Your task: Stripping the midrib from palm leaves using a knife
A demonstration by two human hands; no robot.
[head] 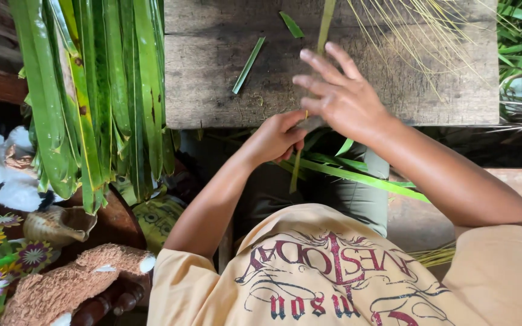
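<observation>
A long narrow green leaf strip (pixel 325 24) runs from the wooden table (pixel 212 90) down over its near edge to my lap. My left hand (pixel 276 137) is closed around the strip just below that edge. My right hand (pixel 341 96) hovers right beside it over the table edge, its fingers spread and pointing left. A small grey blade-like thing (pixel 310 124) sticks out from under the right hand's thumb side towards the left hand. The right thumb's grip is hidden. More green leaf strips (pixel 364 178) lie across my lap.
A thick bundle of long green leaves (pixel 98 90) hangs at the left. Two short cut leaf pieces (pixel 249 63) lie on the table, and thin yellow leaf ribs (pixel 430 36) fan across its far right. A small woven basket (pixel 58 224) and plush toys (pixel 61 290) sit lower left.
</observation>
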